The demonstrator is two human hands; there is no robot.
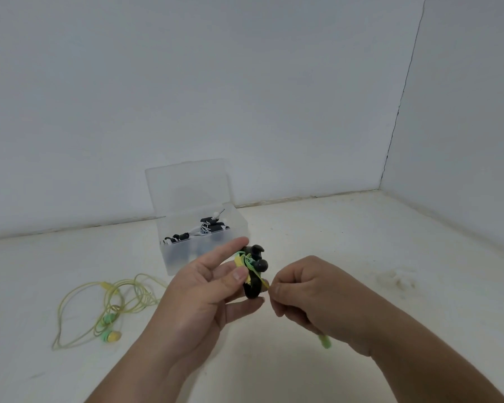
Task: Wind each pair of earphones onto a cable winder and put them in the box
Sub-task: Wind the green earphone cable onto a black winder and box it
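Just before the open box [175, 257], which appears to hold wound pairs [204, 228] already, the left hand [204, 289] is gripping a part-wound black cable winder [252, 289], the right hand [309, 289] is pinching its green cable [258, 274], and another pair [108, 309] is lying unwound on the table [332, 242].

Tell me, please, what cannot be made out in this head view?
Head view: black cable winder, partly covered by fingers of the left hand.
Head view: end of the green cable, hidden inside curled fingers of the right hand.
Head view: lower contents of the box, blurred by its frosted wall.
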